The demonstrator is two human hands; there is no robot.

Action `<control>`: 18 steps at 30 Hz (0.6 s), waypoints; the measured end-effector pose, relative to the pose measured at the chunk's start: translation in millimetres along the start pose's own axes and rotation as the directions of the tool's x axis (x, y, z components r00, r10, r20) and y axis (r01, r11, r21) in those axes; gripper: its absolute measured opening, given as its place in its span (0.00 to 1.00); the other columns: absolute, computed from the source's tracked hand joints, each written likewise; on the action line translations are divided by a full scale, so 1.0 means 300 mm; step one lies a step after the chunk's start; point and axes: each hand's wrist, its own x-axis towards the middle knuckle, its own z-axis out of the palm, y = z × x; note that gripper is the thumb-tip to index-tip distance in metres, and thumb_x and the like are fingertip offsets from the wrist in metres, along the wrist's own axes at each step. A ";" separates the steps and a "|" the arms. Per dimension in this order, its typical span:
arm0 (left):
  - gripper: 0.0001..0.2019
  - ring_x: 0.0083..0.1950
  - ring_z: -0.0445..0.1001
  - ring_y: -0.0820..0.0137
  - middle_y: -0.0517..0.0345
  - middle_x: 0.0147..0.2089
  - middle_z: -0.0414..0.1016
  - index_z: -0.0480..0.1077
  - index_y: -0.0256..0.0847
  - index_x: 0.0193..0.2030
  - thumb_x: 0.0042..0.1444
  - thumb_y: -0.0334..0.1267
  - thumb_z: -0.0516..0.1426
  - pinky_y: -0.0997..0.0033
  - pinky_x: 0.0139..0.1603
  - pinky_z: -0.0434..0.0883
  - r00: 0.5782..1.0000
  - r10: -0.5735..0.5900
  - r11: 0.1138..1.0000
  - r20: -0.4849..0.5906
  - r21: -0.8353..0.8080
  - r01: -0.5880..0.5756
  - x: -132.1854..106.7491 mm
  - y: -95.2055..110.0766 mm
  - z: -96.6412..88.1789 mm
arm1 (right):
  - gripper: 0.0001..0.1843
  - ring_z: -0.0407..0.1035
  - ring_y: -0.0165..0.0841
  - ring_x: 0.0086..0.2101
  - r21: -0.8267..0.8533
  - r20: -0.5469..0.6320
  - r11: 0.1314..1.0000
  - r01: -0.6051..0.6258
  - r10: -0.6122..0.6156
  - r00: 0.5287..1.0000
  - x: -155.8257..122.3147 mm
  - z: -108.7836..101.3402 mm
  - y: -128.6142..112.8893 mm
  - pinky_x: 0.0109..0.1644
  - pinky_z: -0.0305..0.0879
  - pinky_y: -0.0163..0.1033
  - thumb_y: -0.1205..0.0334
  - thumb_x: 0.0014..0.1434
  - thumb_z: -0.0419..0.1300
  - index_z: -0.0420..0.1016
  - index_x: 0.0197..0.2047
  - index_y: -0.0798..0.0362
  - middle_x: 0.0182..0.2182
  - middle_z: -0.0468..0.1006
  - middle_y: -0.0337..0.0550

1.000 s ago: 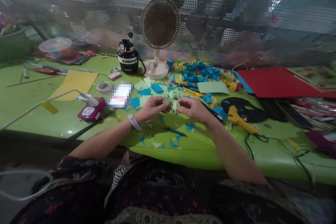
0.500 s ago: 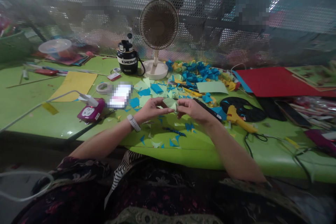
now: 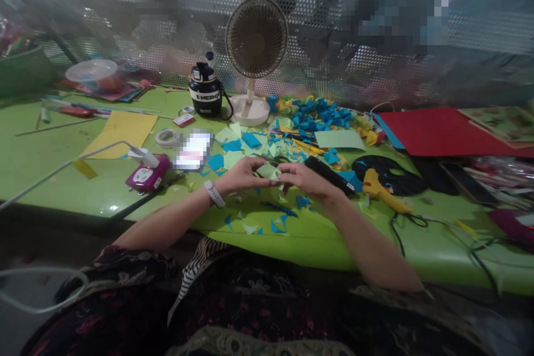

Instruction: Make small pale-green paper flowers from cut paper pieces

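Note:
My left hand (image 3: 242,176) and my right hand (image 3: 306,180) meet over the green table (image 3: 50,178), both pinching one small pale green piece of paper (image 3: 268,171) between them. A white watch sits on my left wrist. Blue and pale green paper scraps (image 3: 275,226) lie on the table just below my hands. Behind them spreads a heap of blue, yellow and green folded paper pieces (image 3: 311,114). A black cutter-like tool (image 3: 329,174) lies just right of my right hand.
A small fan (image 3: 255,55) and a black bottle (image 3: 204,92) stand at the back. A yellow glue gun (image 3: 377,189) with a black cable lies to the right, a red sheet (image 3: 442,130) behind it. On the left are a purple power socket (image 3: 148,173), tape roll (image 3: 166,138) and yellow sheet (image 3: 119,130).
My hands have drawn a little closer together around the paper piece, which now lies flatter between the fingertips. The view has shifted slightly.

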 end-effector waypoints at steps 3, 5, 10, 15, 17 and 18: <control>0.16 0.29 0.71 0.77 0.58 0.29 0.76 0.76 0.33 0.34 0.47 0.44 0.70 0.76 0.32 0.70 0.999 -0.039 0.998 -0.003 -0.056 0.039 0.002 0.006 -0.002 | 0.13 0.70 0.29 0.24 0.026 0.006 1.000 -0.004 0.004 1.000 0.000 -0.002 -0.002 0.31 0.70 0.37 0.52 0.54 0.62 0.74 0.31 0.55 0.27 0.76 0.41; 0.16 0.29 0.71 0.77 0.58 0.29 0.77 0.77 0.32 0.34 0.46 0.44 0.70 0.76 0.32 0.71 0.999 -0.051 0.993 -0.004 -0.107 0.050 0.003 0.007 -0.003 | 0.15 0.71 0.31 0.25 0.050 0.014 0.999 -0.004 0.003 1.000 -0.001 -0.004 -0.005 0.33 0.71 0.39 0.51 0.57 0.60 0.73 0.31 0.55 0.26 0.76 0.42; 0.18 0.28 0.74 0.76 0.55 0.29 0.78 0.76 0.31 0.34 0.46 0.46 0.71 0.76 0.32 0.73 0.994 -0.104 0.973 0.019 -0.206 0.106 0.005 -0.006 -0.007 | 0.15 0.71 0.32 0.27 0.004 0.033 0.999 0.042 -0.042 0.999 -0.007 -0.006 -0.011 0.34 0.71 0.40 0.51 0.60 0.57 0.74 0.33 0.55 0.26 0.77 0.44; 0.17 0.28 0.75 0.77 0.55 0.30 0.79 0.76 0.32 0.36 0.47 0.44 0.70 0.75 0.34 0.75 0.992 -0.119 0.957 0.049 -0.260 0.128 0.007 -0.007 -0.007 | 0.13 0.71 0.31 0.27 -0.066 0.030 0.996 0.057 -0.055 0.998 -0.008 -0.014 -0.009 0.35 0.70 0.39 0.52 0.60 0.58 0.74 0.33 0.54 0.26 0.77 0.42; 0.17 0.28 0.75 0.77 0.56 0.30 0.79 0.76 0.32 0.35 0.47 0.44 0.70 0.75 0.34 0.75 0.993 -0.104 0.964 0.062 -0.241 0.116 0.006 -0.003 -0.007 | 0.13 0.71 0.31 0.27 -0.034 0.046 0.997 0.066 -0.064 0.997 -0.007 -0.018 -0.010 0.35 0.70 0.38 0.52 0.58 0.60 0.74 0.33 0.54 0.28 0.77 0.41; 0.17 0.29 0.75 0.77 0.56 0.29 0.79 0.76 0.32 0.34 0.46 0.44 0.70 0.75 0.34 0.75 0.993 -0.098 0.969 0.071 -0.219 0.112 0.005 -0.001 -0.007 | 0.13 0.71 0.30 0.28 -0.018 0.055 0.997 0.074 -0.073 0.996 -0.007 -0.020 -0.010 0.34 0.70 0.38 0.53 0.57 0.62 0.74 0.32 0.55 0.28 0.77 0.41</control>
